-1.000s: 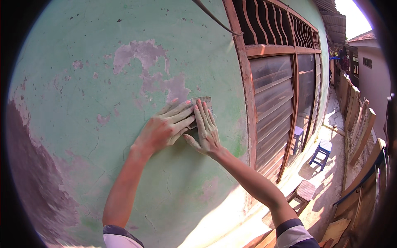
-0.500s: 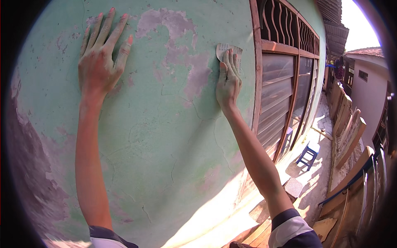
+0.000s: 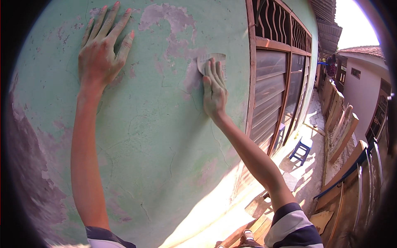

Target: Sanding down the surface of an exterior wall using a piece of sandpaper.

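A green painted wall [image 3: 138, 136] with flaked patches and thin cracks fills most of the view. Flat against its upper left, fingers spread, rests my left hand [image 3: 99, 62]; it holds nothing. My right hand [image 3: 215, 97] presses a piece of sandpaper [image 3: 203, 63] to the wall, its pale printed back toward me. The fingers lie over the sheet, hiding its middle, while the top and side edges show. A bare greyish patch [image 3: 191, 77] lies just left of the sandpaper. Pale dust coats both hands.
Right of my right hand stands a wooden window frame [image 3: 251, 70] with slatted panes. Farther along the sunlit passage is a blue stool [image 3: 301, 151]. Wooden planks [image 3: 261, 227] lie below, near a shoe [image 3: 248, 235]. Boards and metal rods [image 3: 359, 194] lean at the right.
My right hand has slid down and left along the wall with the sandpaper. My left hand keeps its place on the wall. The view has shifted slightly.
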### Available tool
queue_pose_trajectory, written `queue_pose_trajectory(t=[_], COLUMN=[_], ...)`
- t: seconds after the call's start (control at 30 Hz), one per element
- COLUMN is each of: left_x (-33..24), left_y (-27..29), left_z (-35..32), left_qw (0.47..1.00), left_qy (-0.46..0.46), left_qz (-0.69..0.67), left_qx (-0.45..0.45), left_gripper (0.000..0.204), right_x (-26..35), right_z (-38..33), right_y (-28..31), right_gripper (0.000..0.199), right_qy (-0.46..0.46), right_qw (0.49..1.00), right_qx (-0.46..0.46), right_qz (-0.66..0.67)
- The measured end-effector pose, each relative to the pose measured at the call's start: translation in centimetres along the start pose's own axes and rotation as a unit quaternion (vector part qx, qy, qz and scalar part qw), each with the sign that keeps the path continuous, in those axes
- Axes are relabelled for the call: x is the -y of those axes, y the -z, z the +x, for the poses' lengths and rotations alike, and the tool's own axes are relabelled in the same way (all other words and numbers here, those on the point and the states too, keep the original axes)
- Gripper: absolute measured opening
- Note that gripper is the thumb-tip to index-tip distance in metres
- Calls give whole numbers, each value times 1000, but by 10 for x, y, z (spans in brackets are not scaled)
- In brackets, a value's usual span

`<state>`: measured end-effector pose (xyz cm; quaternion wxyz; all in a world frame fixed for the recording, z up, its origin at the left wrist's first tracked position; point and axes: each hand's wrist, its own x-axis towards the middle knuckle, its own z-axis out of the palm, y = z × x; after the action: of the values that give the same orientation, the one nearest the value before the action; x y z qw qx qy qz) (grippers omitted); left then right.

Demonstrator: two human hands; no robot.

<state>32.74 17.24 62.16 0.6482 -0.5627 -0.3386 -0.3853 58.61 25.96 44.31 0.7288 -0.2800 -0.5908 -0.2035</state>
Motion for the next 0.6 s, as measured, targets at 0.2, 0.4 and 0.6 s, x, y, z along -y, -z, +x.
queue_pose_trajectory(t=[0.2,0.4,0.6], left_x=[-5,0,-2], left_y=[-7,-3,-6], left_z=[3,-1,2], left_qw=[1000,1000,1000], left_qy=[3,11,6], left_qz=[-20,-22,-16], left_qx=[-13,-1,-12], left_gripper=[48,47,47], right_x=[-23,15,-23], right_z=[14,-9,19], right_y=[19,-3,19], right_gripper=[43,43,41], right_qy=[168,83,167], right_qw=[980,996,981], right_qx=[98,31,97], right_qz=[-34,-23,-14])
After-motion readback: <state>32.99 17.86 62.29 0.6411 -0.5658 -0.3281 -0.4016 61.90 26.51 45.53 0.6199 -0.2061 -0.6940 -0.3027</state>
